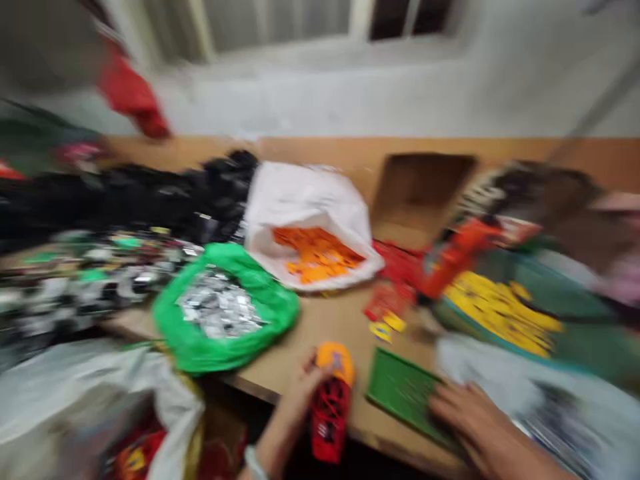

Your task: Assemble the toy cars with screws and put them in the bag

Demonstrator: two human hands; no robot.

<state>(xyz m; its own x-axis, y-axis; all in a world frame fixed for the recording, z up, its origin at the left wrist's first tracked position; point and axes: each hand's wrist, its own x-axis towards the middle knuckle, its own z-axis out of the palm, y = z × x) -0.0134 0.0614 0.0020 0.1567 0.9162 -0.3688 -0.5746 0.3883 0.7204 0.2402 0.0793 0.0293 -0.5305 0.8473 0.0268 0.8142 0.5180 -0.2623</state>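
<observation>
Logging the near end first: what does the left hand [303, 390] have?

Item one: a red tube [333, 413] with an orange cap, just off the table's near edge. Fingers curl closely round its side in a narrow grip, holding it. Likely light and fairly stiff; best held round the red body, below the cap.

And the right hand [475, 420]?

Fingers spread wide, lying on or just beside a green card [404, 393]. Blur hides whether they pinch it, so I cannot tell. Thin and flat, probably light; an edge looks the place to take it.

Containers, nearest out?

Lower left, a white sack [95, 393] with red packs [137, 453] inside. Next, a green bag [220, 350] around silver packets [217, 307], soft and likely slippery. Beyond, a white bag [300, 193] of orange pieces [317, 253].

Right side?

A green tray [585, 313] of yellow pieces [500, 317], loose red pieces [387, 300] beside it, then an open cardboard box [423, 193] on the wooden table [320, 340]. Far left, a black heap [130, 200].
</observation>
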